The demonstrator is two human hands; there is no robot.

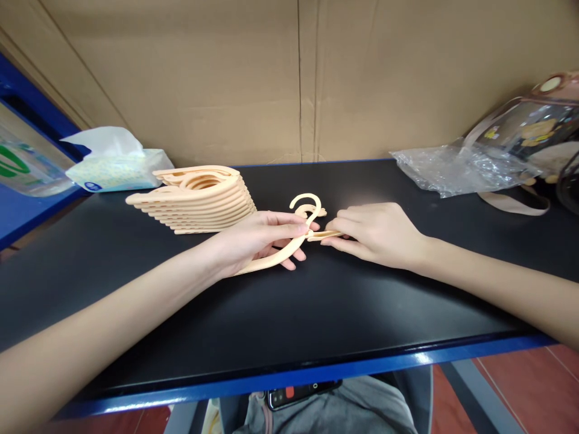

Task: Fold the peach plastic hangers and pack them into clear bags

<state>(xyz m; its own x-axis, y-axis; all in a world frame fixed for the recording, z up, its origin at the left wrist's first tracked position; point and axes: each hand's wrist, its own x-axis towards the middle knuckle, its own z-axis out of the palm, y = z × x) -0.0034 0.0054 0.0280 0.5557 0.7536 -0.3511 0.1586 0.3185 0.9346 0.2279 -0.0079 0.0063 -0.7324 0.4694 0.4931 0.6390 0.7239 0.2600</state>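
Note:
A peach plastic hanger (304,208) is held just above the black tabletop (289,313) near its middle. My left hand (257,240) grips one arm of that hanger, fingers wrapped over it. My right hand (377,234) pinches the other arm, close to the hook, which curls upward between the two hands. Behind my left hand lies a neat stack of several matching peach hangers (194,198).
A tissue pack (115,166) sits at the back left beside a clear container (22,163). Crumpled clear plastic (456,169) and a transparent bag (529,135) lie at the back right. A cardboard wall (289,72) stands behind. A phone (301,393) rests on my lap below the blue table edge.

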